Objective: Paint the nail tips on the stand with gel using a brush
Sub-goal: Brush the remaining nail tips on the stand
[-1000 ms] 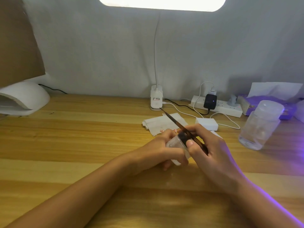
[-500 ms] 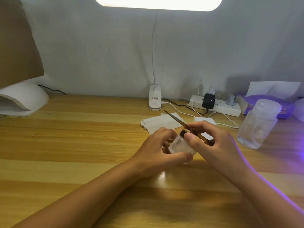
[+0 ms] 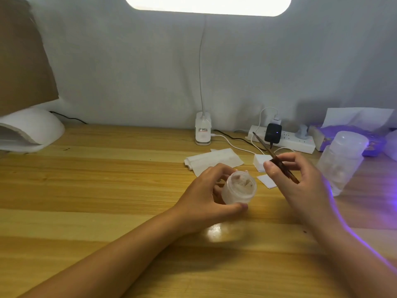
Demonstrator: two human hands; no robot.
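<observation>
Left hand (image 3: 206, 190) grips an open gel jar (image 3: 238, 187) above the wooden desk (image 3: 96, 190); right hand (image 3: 300, 179) pinches the brush (image 3: 277, 159). No nail tips or stand visible, so painting seems not yet begun

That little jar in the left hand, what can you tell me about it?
The jar is small, round, of frosted translucent plastic, with no lid on. Pale, lumpy stuff shows inside. It tilts with its open mouth toward the camera, held just above the wooden table. The left hand grips it, thumb beneath, fingers behind.
</observation>
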